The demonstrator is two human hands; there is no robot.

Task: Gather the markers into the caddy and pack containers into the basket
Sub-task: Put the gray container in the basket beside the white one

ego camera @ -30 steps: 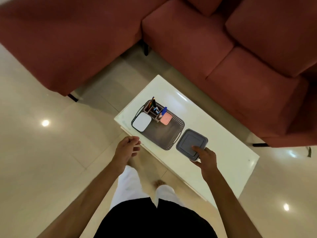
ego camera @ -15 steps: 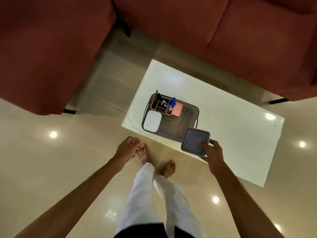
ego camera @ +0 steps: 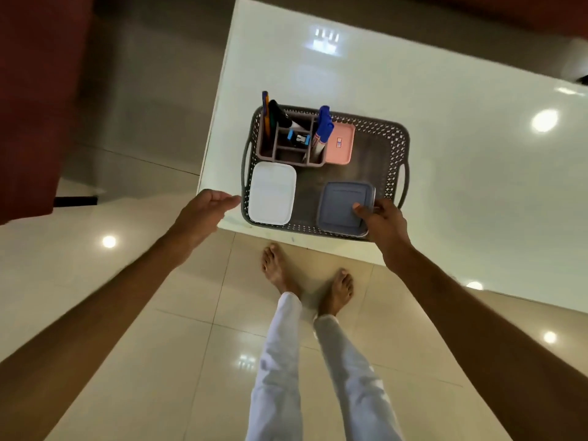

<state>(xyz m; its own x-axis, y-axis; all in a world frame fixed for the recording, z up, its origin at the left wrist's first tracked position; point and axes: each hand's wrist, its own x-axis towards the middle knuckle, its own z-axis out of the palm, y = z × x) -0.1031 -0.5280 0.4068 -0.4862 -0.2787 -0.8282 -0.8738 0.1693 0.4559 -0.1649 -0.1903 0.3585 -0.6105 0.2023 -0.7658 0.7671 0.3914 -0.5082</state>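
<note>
grey box (ego camera: 342, 203) now inside our basket (ego camera: 393, 144), near right corner, was outside before. our right hand (ego camera: 380, 222) pinching its edge. our left hand (ego camera: 203, 211) empty, fingers loosely spread, beside basket. markers in caddy (ego camera: 286, 144).

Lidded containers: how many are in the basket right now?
3: white container at the near-left corner, pink container beside the caddy, grey container near-right, held by the right hand. None seems hidden.
</note>
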